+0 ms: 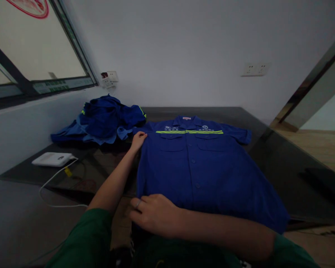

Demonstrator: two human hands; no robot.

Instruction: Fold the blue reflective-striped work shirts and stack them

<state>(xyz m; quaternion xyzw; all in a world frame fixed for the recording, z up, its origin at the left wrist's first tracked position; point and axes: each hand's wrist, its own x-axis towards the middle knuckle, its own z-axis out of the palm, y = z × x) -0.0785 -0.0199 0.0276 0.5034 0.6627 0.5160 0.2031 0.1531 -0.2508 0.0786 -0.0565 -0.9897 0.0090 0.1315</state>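
A blue short-sleeved work shirt (167,167) with a yellow-green stripe across the chest lies spread front side up on the dark table (270,167), its collar at the far side. My left hand (139,140) pinches the shirt near the left sleeve and armpit. Across the bottom left corner of the shirt reaches my right hand (153,214), its fingers curled round the hem near the table's front edge.
A heap of blue clothes (106,119) lies at the back left. Nearer on the left is a white device (52,159) with a white cable (48,180) hanging over the edge. A wall stands behind the table, a window at the upper left.
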